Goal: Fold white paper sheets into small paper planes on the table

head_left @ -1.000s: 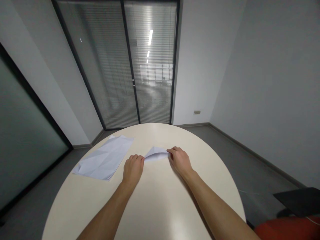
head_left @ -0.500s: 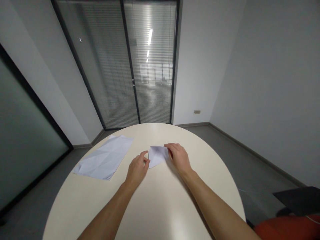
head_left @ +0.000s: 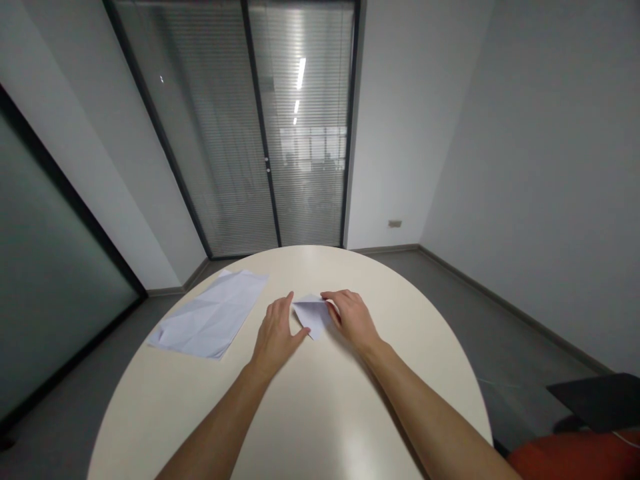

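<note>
A small folded sheet of white paper sits between my two hands near the far middle of the round table. Along its top a flap shows, with a crease running across. My right hand grips the paper's right side between thumb and fingers. On the other side my left hand is open, thumb and index finger spread apart, the thumb tip at the paper's lower left edge and the index finger close to its upper left corner.
Creased white sheets lie on the left of the cream round table. A red seat and a dark flat object stand at the lower right. Beyond the table is a glass partition with blinds.
My left thumb and index finger have spread wider. The paper has turned a little and its top flap now shows. My right hand has shifted slightly left, still gripping the paper.
</note>
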The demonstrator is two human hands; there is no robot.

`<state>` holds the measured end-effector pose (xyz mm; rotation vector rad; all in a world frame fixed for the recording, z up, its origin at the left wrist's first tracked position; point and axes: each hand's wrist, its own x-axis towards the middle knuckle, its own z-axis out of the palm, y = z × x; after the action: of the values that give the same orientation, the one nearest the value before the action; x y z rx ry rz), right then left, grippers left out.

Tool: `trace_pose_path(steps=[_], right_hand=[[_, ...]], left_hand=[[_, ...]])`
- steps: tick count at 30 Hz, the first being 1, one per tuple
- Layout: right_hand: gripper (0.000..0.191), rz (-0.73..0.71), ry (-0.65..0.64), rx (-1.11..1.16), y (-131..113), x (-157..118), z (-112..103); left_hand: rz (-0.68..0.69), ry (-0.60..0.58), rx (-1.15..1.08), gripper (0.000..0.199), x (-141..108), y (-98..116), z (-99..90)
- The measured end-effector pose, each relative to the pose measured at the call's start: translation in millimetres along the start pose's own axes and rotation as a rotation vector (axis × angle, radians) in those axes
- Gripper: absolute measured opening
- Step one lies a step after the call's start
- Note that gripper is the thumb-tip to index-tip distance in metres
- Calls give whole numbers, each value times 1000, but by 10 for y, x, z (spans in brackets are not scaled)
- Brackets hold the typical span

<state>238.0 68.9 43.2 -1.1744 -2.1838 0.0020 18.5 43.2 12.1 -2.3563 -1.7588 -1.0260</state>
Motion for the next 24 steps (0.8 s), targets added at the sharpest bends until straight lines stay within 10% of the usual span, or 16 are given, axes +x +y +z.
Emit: trace_pose_path(steps=[24], right_hand=[[22,-136,-278,120,-52,-37,-49]], left_hand=[[138,-183,-91,50,-43,37,0]])
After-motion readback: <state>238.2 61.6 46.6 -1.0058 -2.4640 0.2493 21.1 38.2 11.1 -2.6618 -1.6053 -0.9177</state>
